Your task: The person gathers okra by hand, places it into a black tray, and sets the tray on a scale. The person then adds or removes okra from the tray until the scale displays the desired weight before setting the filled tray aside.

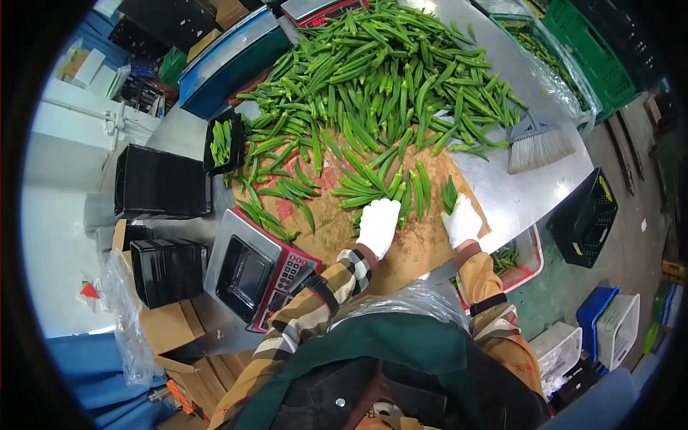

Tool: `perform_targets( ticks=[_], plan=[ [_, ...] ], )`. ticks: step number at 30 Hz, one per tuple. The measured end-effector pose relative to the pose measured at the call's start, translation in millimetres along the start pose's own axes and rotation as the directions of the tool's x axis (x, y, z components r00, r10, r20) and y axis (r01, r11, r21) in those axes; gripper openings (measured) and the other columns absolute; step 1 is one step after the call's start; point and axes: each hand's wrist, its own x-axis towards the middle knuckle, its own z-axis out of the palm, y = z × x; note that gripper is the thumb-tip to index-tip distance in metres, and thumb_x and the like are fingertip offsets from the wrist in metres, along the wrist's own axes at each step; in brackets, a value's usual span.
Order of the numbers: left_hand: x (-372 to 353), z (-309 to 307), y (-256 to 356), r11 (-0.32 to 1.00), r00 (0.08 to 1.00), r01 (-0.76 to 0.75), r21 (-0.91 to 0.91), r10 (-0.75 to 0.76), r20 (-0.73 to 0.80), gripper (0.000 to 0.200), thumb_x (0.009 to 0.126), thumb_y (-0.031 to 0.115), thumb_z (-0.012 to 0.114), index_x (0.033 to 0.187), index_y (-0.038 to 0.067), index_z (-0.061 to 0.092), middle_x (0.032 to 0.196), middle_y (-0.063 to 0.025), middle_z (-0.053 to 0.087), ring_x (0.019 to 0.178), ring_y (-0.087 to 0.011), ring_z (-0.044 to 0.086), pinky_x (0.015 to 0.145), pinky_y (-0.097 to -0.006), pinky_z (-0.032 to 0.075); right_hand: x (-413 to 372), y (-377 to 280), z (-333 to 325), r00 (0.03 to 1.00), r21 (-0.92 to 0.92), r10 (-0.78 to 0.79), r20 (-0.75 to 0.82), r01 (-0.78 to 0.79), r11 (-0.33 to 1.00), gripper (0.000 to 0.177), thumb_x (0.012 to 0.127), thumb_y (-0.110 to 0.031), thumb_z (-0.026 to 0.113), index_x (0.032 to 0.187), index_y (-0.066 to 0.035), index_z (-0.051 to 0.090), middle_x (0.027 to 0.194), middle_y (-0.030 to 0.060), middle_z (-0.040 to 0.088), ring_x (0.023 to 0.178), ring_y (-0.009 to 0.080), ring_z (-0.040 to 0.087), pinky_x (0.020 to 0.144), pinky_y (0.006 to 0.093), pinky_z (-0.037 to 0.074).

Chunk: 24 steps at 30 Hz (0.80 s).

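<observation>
A big heap of green okra (387, 72) covers the far part of the work table, with looser pods spread toward me on a brown cardboard sheet (423, 265). My left hand (378, 226), in a white glove, is curled over okra pods (365, 183) at the middle of the cardboard; its fingertips are hidden among them. In my white-gloved right hand (462, 221) are a few okra pods (449, 193), which stick up past the fingers near the cardboard's right edge. To the left, a red and silver scale (290, 276) carries a black plastic tray (244, 276).
A small black tray of okra (222, 143) sits at the left, near stacks of black trays (163, 183). A brush (537, 149) lies on the metal table's right side. Beyond its edge are a black crate (584, 218) and a green crate (591, 57).
</observation>
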Motion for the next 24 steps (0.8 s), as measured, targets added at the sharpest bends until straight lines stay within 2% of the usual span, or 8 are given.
perform_targets(
  ticks=[4,6,7,10,12,16,21,24],
  plan=[
    [-14.9,7.1,2.7,0.986,1.0,0.025,-0.166,-0.024,0.009,0.016,0.086,0.014,0.059,0.102,0.009,0.056,0.093,-0.0156,0.06,0.09,-0.0362,0.06,0.076,-0.05,0.048,1.3,0.6,-22.1,0.98,0.154,0.104,0.169,-0.131,0.979,0.052,0.079,-0.022,0.078,0.121,0.002,0.059,0.1,0.0179,0.073,0.092,0.0354,0.071,0.083,0.0438,0.056],
    [-36.7,-9.7,19.9,0.928,0.994,0.108,-0.356,-0.099,0.043,0.018,0.085,0.015,0.061,0.102,0.009,0.055,0.094,-0.0165,0.061,0.093,-0.0371,0.061,0.078,-0.0501,0.048,4.8,39.0,4.4,0.968,0.676,-0.069,0.241,-0.117,0.728,0.046,0.083,-0.013,0.074,0.125,0.003,0.059,0.095,0.0137,0.074,0.085,0.0274,0.072,0.078,0.038,0.057],
    [-48.3,-30.4,28.5,0.827,0.967,0.252,-0.502,-0.196,0.162,0.026,0.085,0.016,0.063,0.108,0.008,0.056,0.102,-0.0195,0.063,0.098,-0.0399,0.062,0.083,-0.0478,0.05,0.6,40.7,-1.2,0.92,0.742,-0.042,0.389,-0.286,0.607,0.046,0.085,-0.01,0.072,0.127,0.003,0.059,0.099,0.0134,0.074,0.087,0.0256,0.072,0.078,0.0366,0.058],
    [-87.9,-18.7,2.3,0.147,0.882,0.431,-0.89,-0.275,0.382,0.045,0.085,0.014,0.072,0.127,0.005,0.057,0.106,-0.0081,0.068,0.092,-0.0189,0.063,0.086,-0.0332,0.051,-19.5,40.0,-21.8,0.74,0.748,-0.117,0.663,-0.647,0.149,0.047,0.088,-0.004,0.067,0.133,0.004,0.056,0.109,0.0134,0.072,0.093,0.0228,0.071,0.083,0.0345,0.059],
    [-94.8,-58.5,-15.1,-0.309,0.745,0.537,-0.785,-0.263,0.613,0.048,0.083,0.008,0.074,0.128,0.0,0.058,0.101,-0.0037,0.066,0.088,-0.0109,0.061,0.083,-0.0295,0.05,-31.2,35.7,-19.6,0.728,0.709,-0.234,0.645,-0.684,-0.173,0.049,0.09,-0.002,0.064,0.137,0.003,0.054,0.117,0.0145,0.07,0.098,0.0243,0.07,0.087,0.0358,0.059],
    [-106.2,-62.6,-57.8,-0.596,0.801,0.383,-0.706,-0.166,0.575,0.054,0.088,0.008,0.07,0.137,-0.002,0.051,0.113,-0.0084,0.064,0.104,-0.0219,0.064,0.092,-0.0405,0.056,-31.4,7.7,-18.2,0.676,0.646,-0.333,0.657,-0.733,-0.213,0.052,0.091,-0.002,0.064,0.14,0.002,0.051,0.121,0.0169,0.067,0.104,0.0268,0.069,0.092,0.0378,0.058],
    [-85.7,-99.7,-38.3,-0.518,0.856,0.401,-0.755,-0.082,0.51,0.068,0.093,0.014,0.07,0.151,0.004,0.035,0.139,-0.0131,0.055,0.125,-0.0269,0.058,0.102,-0.0453,0.052,-36.8,-72.1,-23.5,0.586,0.731,-0.499,0.639,-0.664,0.158,0.047,0.09,-0.004,0.071,0.135,0.002,0.058,0.113,0.011,0.071,0.101,0.0192,0.069,0.09,0.0349,0.056],
    [-84.3,-105.3,-31.6,-0.571,0.877,0.344,-0.745,-0.088,0.473,0.065,0.098,0.023,0.067,0.152,0.006,0.035,0.143,-0.0113,0.053,0.13,-0.0248,0.054,0.107,-0.0431,0.048,-55.9,-100.3,-11.9,0.513,0.691,-0.62,0.593,-0.72,0.065,0.049,0.095,-0.004,0.068,0.141,0.001,0.052,0.132,0.0105,0.062,0.116,0.0162,0.061,0.099,0.0341,0.052]
  ],
)
